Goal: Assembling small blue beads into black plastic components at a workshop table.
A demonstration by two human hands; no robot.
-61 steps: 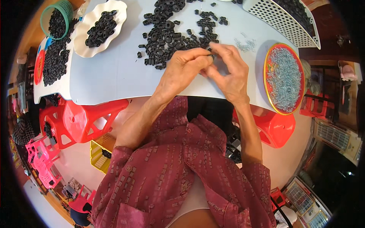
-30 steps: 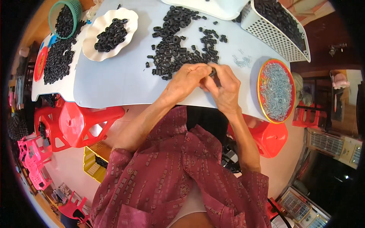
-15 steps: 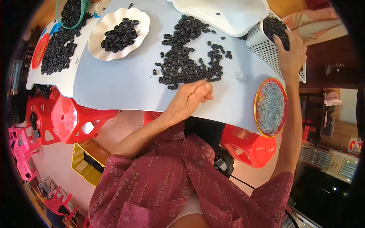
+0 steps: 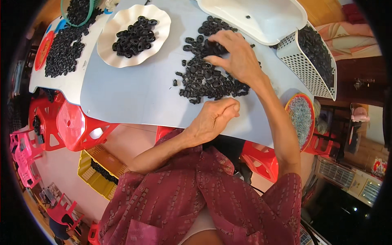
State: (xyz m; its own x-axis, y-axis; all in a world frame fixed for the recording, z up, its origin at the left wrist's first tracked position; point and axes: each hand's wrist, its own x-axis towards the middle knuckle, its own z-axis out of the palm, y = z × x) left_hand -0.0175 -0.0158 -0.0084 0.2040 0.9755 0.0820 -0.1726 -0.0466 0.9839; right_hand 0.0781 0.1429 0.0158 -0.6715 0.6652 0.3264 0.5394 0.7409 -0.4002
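Small black plastic pieces [image 4: 208, 79] lie in a loose pile on the pale blue table. My right hand [image 4: 237, 55] reaches over the pile's upper part, thumb and fingers spread apart, with black pieces under and between them. Just below the pile, close to the table's near edge, my left hand [image 4: 216, 116] is closed, thumb against the curled fingers. Whatever it may hold is hidden. To the right a white perforated basket [image 4: 304, 63] is full of similar black pieces. A white scalloped plate [image 4: 108, 45] on the left carries larger-looking black pieces.
A red-rimmed dish [image 4: 312, 122] of small clear bits stands at the right edge. A white tray [image 4: 265, 20] lies at the back. Another white table [image 4: 79, 87] at left bears more black pieces. Below are red stools [image 4: 73, 126] and a yellow crate [image 4: 92, 183].
My right hand has left the white basket and moved left onto the pile. My left hand stays closed, near the table edge. The whole view has shifted slightly.
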